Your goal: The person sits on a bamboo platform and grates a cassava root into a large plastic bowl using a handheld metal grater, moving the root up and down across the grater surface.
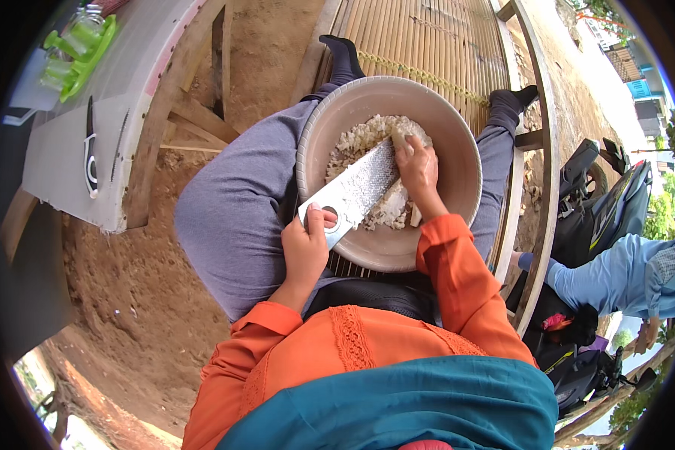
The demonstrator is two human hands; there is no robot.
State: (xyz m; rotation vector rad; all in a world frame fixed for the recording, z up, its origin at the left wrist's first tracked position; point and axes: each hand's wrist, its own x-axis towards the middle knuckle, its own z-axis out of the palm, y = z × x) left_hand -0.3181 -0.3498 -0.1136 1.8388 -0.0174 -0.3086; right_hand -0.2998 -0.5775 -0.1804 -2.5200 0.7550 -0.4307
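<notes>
Between my legs sits a round brown plastic basin. My left hand grips the lower end of a flat metal grater, its thumb beside the round hole and fingertips showing through it. The grater slants up and rightward into the basin. At its upper end, my right hand holds a pale peeled piece, apparently a root, against or very near the rough face; my fingers partly cover it. Pale, crumbly gratings heap under and around the grater. Another pale peeled piece lies in the basin beneath my right wrist.
I sit on a bamboo-slat bench with a wooden rail on the right. At left, a table bears a knife and a green tray with glass jars. Beyond the rail are motorcycles and a person in blue.
</notes>
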